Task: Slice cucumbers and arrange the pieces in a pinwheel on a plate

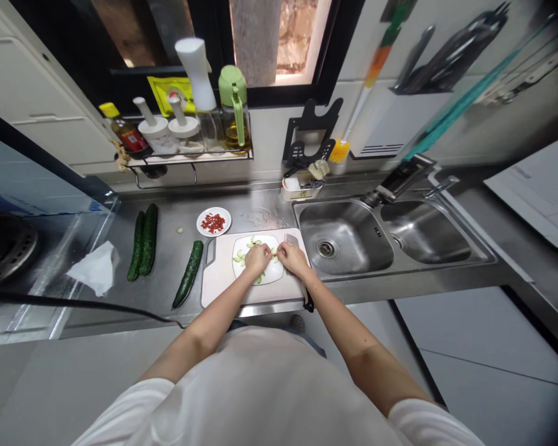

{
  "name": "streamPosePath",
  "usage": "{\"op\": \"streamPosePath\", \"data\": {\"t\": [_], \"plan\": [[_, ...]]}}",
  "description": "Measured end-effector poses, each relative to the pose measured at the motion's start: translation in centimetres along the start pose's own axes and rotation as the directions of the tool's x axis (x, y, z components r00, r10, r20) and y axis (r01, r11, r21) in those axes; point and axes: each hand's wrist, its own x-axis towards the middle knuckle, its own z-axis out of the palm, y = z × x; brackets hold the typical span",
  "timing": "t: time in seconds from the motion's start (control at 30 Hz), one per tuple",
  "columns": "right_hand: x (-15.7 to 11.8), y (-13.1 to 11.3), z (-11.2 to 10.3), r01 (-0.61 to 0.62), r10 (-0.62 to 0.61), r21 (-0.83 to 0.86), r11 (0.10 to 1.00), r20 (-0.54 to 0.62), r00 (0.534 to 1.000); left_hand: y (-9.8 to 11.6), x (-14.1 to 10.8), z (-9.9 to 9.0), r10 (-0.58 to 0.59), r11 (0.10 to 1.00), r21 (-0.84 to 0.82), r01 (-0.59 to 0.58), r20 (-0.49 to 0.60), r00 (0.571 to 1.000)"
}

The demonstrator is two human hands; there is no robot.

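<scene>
A white square plate lies on a pale cutting board, with several green-edged cucumber slices spread over it. Above the plate's right half, my left hand and my right hand meet, fingertips pinched close together. Between them is a small cucumber slice, partly hidden by the fingers; a reddish speck seems to show there. Behind the board stands a small round plate of chopped red pieces. A knife's black handle sticks out at the board's front right corner, beneath my right forearm.
One whole cucumber lies left of the board, with two more cucumbers farther left beside a crumpled white tissue. A double steel sink adjoins on the right. Seasoning jars and an oil bottle fill a rack behind.
</scene>
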Motion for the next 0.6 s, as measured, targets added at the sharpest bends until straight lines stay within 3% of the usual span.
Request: {"op": "streamPosePath", "data": {"t": [0.6], "plan": [[0.52,-0.22,0.91,-0.006,0.009,-0.084,0.996,0.04,0.999,0.36,-0.04,-0.05,0.021,1.0,0.019,-0.021,0.007,1.0]]}}
